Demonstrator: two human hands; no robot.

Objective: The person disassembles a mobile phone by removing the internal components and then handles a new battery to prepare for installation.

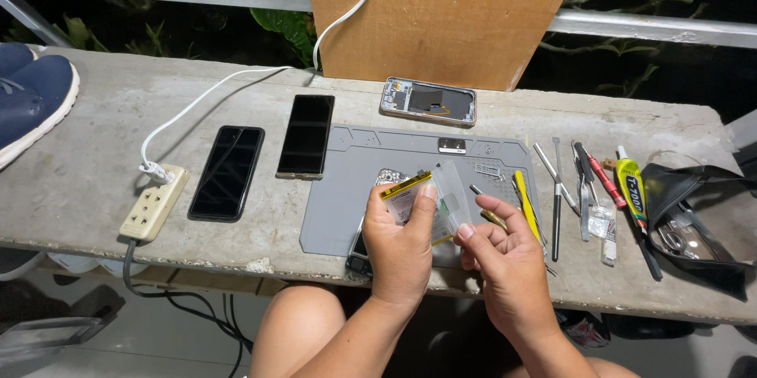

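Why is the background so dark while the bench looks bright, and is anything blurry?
Head view: light falls from above on the concrete bench, while the plants behind sit in darkness; the two black phones reflect faint glare; the left hand and right hand are sharp; the bottom corners are dim.

Two dark phones (226,172) and a power strip (153,202) lay left of the hands; an opened phone (428,101) beyond; tweezers (557,197), glue tube (631,181) and black pouch (698,224) right.

Bright, even light falls from above onto the hands (453,248) and the mat (347,189) beyond them. Behind, past the rail (654,27), all is dark. Phones (229,171) to their left show glare. Focus is sharp, with slight bending at the edges.
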